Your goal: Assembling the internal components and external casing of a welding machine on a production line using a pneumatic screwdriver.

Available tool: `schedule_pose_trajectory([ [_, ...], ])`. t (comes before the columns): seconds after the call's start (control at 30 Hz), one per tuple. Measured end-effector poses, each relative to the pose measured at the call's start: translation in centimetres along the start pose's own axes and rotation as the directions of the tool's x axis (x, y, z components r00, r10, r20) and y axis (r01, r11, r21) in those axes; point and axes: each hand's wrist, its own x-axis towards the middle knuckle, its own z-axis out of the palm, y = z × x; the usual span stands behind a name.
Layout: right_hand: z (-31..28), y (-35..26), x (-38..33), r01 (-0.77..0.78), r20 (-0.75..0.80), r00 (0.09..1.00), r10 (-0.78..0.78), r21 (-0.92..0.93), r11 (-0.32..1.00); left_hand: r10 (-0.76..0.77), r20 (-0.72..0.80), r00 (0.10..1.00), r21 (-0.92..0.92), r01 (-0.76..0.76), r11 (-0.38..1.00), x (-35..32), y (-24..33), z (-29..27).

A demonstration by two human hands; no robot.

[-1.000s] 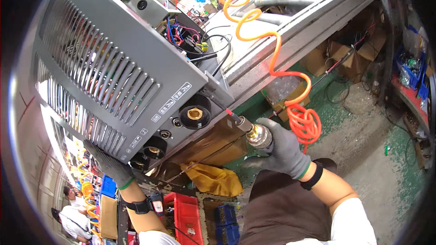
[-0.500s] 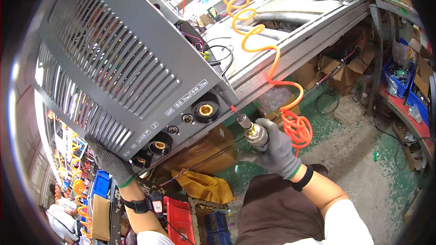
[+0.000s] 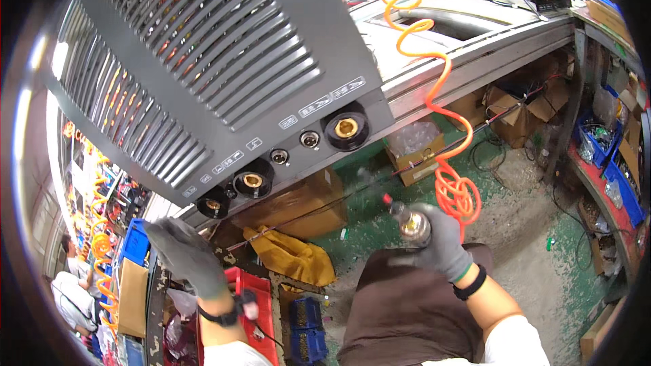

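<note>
The right hand (image 3: 441, 240), in a grey knit glove with a green cuff, was wrapped around a shiny metal cylindrical driver (image 3: 413, 226), its fingers closed on the body and its red-marked tip pointing up and to the left, well apart from any surface. The left hand (image 3: 184, 257), in a matching grey glove and blurred, held nothing that could be seen — its fingers were stretched out, near the lower left corner of a large dark-grey sheet-metal cabinet (image 3: 234, 81), though whether they touched it could not be told. Each wrist wore a black strap (image 3: 470, 283). The cabinet, its flat panel cut with rows of long slots, stood tilted across the upper left, and along its lower edge ran round black sockets with brass centres (image 3: 346, 129) and small silver round connectors (image 3: 309, 139). An orange coiled hose (image 3: 444, 81) hung down to a tangled loop beside the right hand, in front of a pale metal-edged workbench (image 3: 502, 61). Below the cabinet lay a brown cardboard box (image 3: 319, 207) and a crumpled mustard-yellow cloth (image 3: 295, 261); nearer were a red plastic bin (image 3: 263, 286) and small blue plastic bins (image 3: 307, 329).
</note>
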Motion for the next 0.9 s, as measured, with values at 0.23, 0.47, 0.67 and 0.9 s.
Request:
schedule_pose_trajectory([
  [0.23,-0.8,-1.7,-1.0,0.013,0.551,0.833,0.053,-0.116,0.993,-0.545,0.78,0.307,0.458,0.313,0.832,-10.5,-7.7,-2.2],
  [0.47,-0.1,-2.3,-0.9,-0.02,0.532,0.844,0.068,-0.095,0.995,-0.711,0.573,0.408,0.06,0.844,0.533,-8.4,-6.8,-2.2],
  [0.67,0.6,-2.5,-0.7,0.037,0.538,0.843,0.004,-0.065,0.997,-0.745,0.445,0.497,0.103,0.798,0.594,-7.8,-6.0,-2.6],
  [0.9,1.1,-3.3,-0.5,0.034,0.529,0.848,-0.028,-0.002,0.999,-0.718,0.441,0.539,0.324,0.65,0.687,-6.9,-3.9,-2.3],
])
